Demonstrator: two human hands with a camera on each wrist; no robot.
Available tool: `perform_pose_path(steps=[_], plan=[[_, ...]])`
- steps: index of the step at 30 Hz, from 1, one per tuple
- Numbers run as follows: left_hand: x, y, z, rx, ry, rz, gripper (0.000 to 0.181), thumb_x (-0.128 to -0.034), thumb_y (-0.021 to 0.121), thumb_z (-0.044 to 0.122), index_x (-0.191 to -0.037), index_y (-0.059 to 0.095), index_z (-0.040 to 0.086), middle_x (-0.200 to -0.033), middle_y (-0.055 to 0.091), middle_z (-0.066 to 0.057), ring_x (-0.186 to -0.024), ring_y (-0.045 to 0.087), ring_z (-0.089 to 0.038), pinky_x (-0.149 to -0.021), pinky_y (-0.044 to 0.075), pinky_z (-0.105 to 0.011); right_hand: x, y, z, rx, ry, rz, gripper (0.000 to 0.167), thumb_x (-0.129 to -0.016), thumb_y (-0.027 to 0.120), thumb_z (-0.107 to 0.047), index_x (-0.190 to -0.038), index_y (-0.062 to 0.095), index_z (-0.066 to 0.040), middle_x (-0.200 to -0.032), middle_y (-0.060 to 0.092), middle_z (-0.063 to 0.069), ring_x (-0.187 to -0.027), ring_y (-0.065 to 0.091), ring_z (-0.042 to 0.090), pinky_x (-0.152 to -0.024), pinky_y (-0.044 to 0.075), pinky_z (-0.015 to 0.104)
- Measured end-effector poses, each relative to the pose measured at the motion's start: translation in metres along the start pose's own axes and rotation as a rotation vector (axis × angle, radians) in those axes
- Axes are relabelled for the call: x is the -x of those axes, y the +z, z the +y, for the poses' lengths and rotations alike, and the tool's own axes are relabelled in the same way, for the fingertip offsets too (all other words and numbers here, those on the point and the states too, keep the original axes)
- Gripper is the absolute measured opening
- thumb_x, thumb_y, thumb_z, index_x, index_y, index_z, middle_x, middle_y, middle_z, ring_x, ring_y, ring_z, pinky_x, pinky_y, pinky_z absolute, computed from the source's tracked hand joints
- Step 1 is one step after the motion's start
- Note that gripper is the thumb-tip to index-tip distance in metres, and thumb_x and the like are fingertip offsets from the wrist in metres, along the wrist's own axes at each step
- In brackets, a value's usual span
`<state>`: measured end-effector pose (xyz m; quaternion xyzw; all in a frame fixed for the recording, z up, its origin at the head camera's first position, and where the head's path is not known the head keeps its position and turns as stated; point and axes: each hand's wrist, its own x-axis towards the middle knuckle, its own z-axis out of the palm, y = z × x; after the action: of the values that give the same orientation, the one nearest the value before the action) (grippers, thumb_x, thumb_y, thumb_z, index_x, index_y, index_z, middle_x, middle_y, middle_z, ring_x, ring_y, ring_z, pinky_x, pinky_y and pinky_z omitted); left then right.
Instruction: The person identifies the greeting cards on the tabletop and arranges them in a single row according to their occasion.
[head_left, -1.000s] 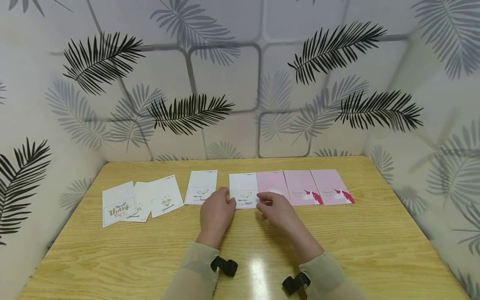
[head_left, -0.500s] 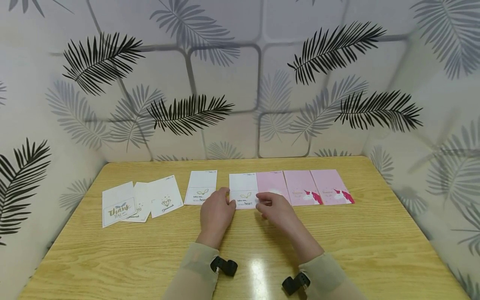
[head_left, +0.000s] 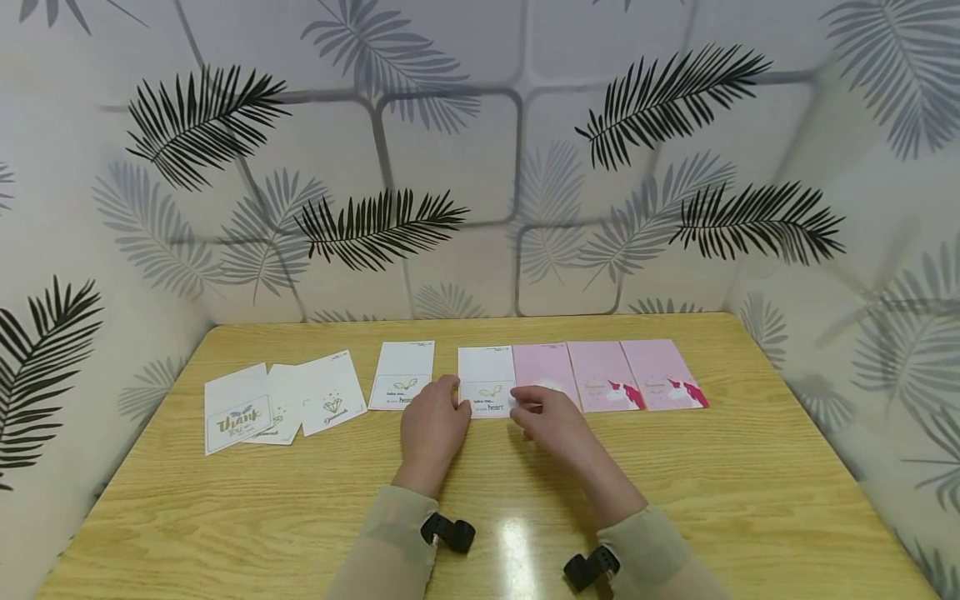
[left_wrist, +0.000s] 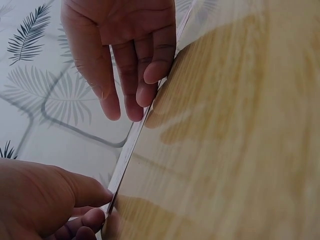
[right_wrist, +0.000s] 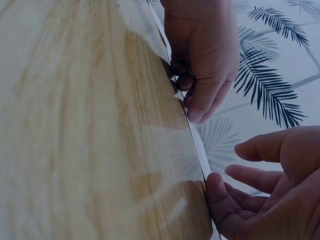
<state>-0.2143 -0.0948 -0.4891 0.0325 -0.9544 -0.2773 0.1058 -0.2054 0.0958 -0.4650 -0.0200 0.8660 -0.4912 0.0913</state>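
White "heart" card [head_left: 485, 367] flat on table [head_left: 262, 517], left hand [head_left: 433, 427] at left edge, grip undeterminable, right hand [head_left: 558, 425] at right edge, grip relaxed, unfilled.

A person's bare left hand [head_left: 433, 425] and right hand [head_left: 555, 425] extend from long beige sleeves, the left sleeve [head_left: 382, 554] and the right sleeve [head_left: 663, 557] both ending in plain, loose cuffs close behind the hand. Behind each hand sits a matte black wristband, the left band [head_left: 448, 532] and the right band [head_left: 592, 568] each bearing a small, rounded black housing that juts from the wrist's inner side toward the opposite arm.
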Motion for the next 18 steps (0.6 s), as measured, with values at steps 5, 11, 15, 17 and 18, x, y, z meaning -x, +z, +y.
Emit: perform_pose_path(steps=[5, 11, 15, 17, 18], plan=[[0.0006, -0.0006, 0.0003, 0.005, 0.001, 0.004, 0.035, -0.0975, 0.082, 0.015, -0.130, 0.077, 0.002, -0.086, 0.070, -0.003, -0.069, 0.061, -0.021, -0.063, 0.052, -0.042, 0.0012, 0.0000, -0.0001, 0.007, 0.001, -0.002, 0.039, -0.107, 0.067, -0.015, -0.144, 0.071, -0.003, -0.132, 0.074, 0.014, -0.092, 0.069, 0.022, -0.084, 0.057, 0.036], [0.0007, -0.0001, 0.0001, 0.010, 0.007, 0.017, 0.034, -0.0971, 0.082, 0.014, -0.129, 0.078, 0.002, -0.084, 0.070, -0.003, -0.068, 0.060, -0.021, -0.062, 0.051, -0.041, 0.0012, -0.0005, -0.0010, -0.001, 0.004, 0.002, 0.039, -0.107, 0.067, -0.014, -0.144, 0.070, -0.002, -0.130, 0.074, 0.014, -0.091, 0.070, 0.022, -0.083, 0.057, 0.035], [0.0014, 0.0002, -0.0001, 0.009, 0.021, 0.034, 0.033, -0.0973, 0.081, 0.013, -0.128, 0.078, 0.001, -0.085, 0.070, -0.005, -0.068, 0.061, -0.021, -0.061, 0.052, -0.041, 0.0010, -0.0012, -0.0015, -0.011, 0.002, 0.001, 0.039, -0.107, 0.068, -0.014, -0.144, 0.070, -0.001, -0.129, 0.074, 0.015, -0.091, 0.071, 0.023, -0.080, 0.057, 0.035], [0.0018, 0.0003, -0.0001, 0.008, 0.028, 0.039, 0.033, -0.0974, 0.081, 0.012, -0.128, 0.078, 0.001, -0.086, 0.070, -0.005, -0.067, 0.061, -0.021, -0.061, 0.052, -0.041, 0.0012, -0.0011, -0.0016, -0.011, 0.001, -0.001, 0.039, -0.107, 0.068, -0.013, -0.144, 0.070, 0.000, -0.129, 0.074, 0.015, -0.091, 0.071, 0.022, -0.080, 0.057, 0.035], [0.0018, 0.0005, -0.0003, 0.008, 0.029, 0.042, 0.033, -0.0972, 0.081, 0.012, -0.128, 0.078, 0.001, -0.085, 0.070, -0.005, -0.067, 0.060, -0.020, -0.061, 0.052, -0.041, 0.0013, -0.0008, -0.0018, -0.011, 0.003, -0.001, 0.039, -0.107, 0.068, -0.013, -0.144, 0.070, -0.001, -0.130, 0.074, 0.015, -0.091, 0.071, 0.022, -0.080, 0.057, 0.035]])
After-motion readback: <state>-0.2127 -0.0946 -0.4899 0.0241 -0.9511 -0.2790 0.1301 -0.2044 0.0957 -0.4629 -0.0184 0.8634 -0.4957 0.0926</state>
